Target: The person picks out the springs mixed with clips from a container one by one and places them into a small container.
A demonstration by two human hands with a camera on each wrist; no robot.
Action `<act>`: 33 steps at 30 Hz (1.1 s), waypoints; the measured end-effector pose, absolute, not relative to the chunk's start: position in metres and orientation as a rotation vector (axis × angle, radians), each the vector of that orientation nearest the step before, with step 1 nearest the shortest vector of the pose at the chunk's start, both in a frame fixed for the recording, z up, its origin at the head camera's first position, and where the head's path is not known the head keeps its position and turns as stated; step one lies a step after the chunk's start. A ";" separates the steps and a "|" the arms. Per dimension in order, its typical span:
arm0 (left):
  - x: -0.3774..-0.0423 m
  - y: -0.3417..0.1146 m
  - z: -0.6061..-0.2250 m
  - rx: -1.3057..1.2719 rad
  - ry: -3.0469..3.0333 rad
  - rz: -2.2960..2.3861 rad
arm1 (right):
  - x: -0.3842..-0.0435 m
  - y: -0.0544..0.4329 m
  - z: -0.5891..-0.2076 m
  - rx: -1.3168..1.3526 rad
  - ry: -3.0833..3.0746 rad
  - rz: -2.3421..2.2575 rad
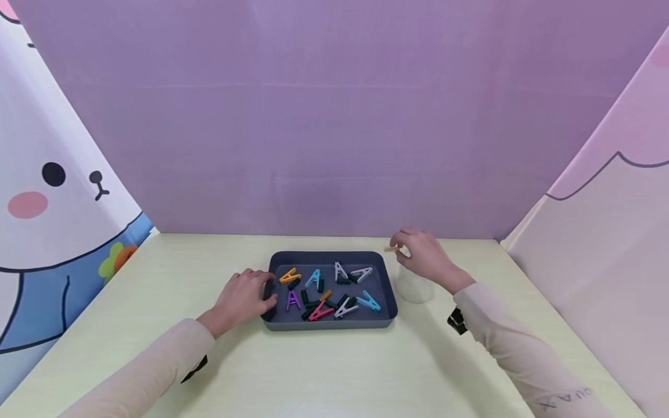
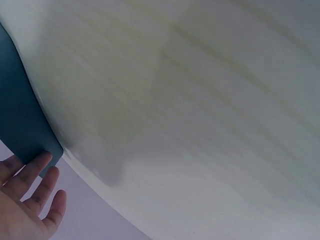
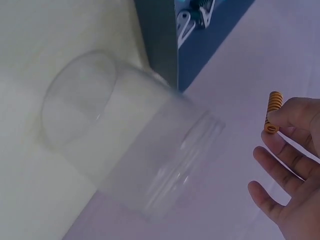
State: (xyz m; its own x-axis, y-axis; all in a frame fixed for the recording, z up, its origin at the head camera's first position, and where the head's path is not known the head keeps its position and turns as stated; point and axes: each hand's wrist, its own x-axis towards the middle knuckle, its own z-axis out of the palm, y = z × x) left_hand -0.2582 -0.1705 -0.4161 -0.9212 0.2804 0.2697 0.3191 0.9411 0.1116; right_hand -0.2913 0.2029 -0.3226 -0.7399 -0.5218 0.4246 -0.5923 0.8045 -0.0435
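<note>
My right hand [image 1: 422, 253] pinches a small orange coil spring [image 3: 273, 111] between thumb and index finger; the other fingers are spread. It is raised above a clear, open-topped jar [image 3: 135, 135] standing on the table right of the tray. The spring is apart from the jar's mouth in the right wrist view. My left hand [image 1: 241, 299] holds the left wall of a dark grey rectangular tray [image 1: 334, 326], thumb and index finger at its rim and other fingertips against the outside [image 2: 40, 167]. Inside lie colored clips [image 1: 320, 312] and several black springs [image 1: 312, 304].
Another orange piece [image 1: 326, 295] lies among the clips in the tray. Behind the pale wooden table [image 1: 334, 371] rises a purple backdrop [image 1: 334, 128]. Printed panels [image 1: 63, 232] stand at both sides. The jar is close beside the tray's right wall.
</note>
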 end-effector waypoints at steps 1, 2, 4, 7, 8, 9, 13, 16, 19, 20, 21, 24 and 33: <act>-0.258 -0.170 -0.416 -0.446 -2.846 -0.223 | -0.292 0.207 -0.322 0.826 -2.596 0.255; -0.258 -0.171 -0.416 -0.446 -2.846 -0.224 | -0.292 0.210 -0.321 0.816 -2.595 0.263; -0.258 -0.170 -0.416 -0.445 -2.847 -0.227 | -0.293 0.217 -0.321 0.795 -2.597 0.286; -0.259 -0.170 -0.415 -0.445 -2.850 -0.228 | -0.293 0.227 -0.322 0.776 -2.596 0.308; -0.259 -0.170 -0.415 -0.444 -2.852 -0.229 | -0.293 0.230 -0.322 0.772 -2.597 0.313; -0.259 -0.170 -0.415 -0.445 -2.853 -0.230 | -0.294 0.232 -0.323 0.770 -2.595 0.311; -0.259 -0.170 -0.415 -0.449 -2.853 -0.225 | -0.295 0.241 -0.327 0.763 -2.596 0.298; -0.260 -0.170 -0.415 -0.452 -2.851 -0.220 | -0.295 0.245 -0.329 0.753 -2.602 0.279; -0.260 -0.170 -0.416 -0.452 -2.853 -0.213 | -0.295 0.248 -0.333 0.742 -2.612 0.270; -0.261 -0.170 -0.416 -0.452 -2.854 -0.214 | -0.295 0.248 -0.334 0.740 -2.614 0.266; -0.261 -0.171 -0.416 -0.452 -2.855 -0.216 | -0.295 0.249 -0.335 0.737 -2.616 0.265; -0.261 -0.171 -0.417 -0.454 -2.856 -0.222 | -0.295 0.251 -0.339 0.732 -2.622 0.258; -0.262 -0.170 -0.417 -0.454 -2.859 -0.232 | -0.298 0.253 -0.351 0.704 -2.673 0.213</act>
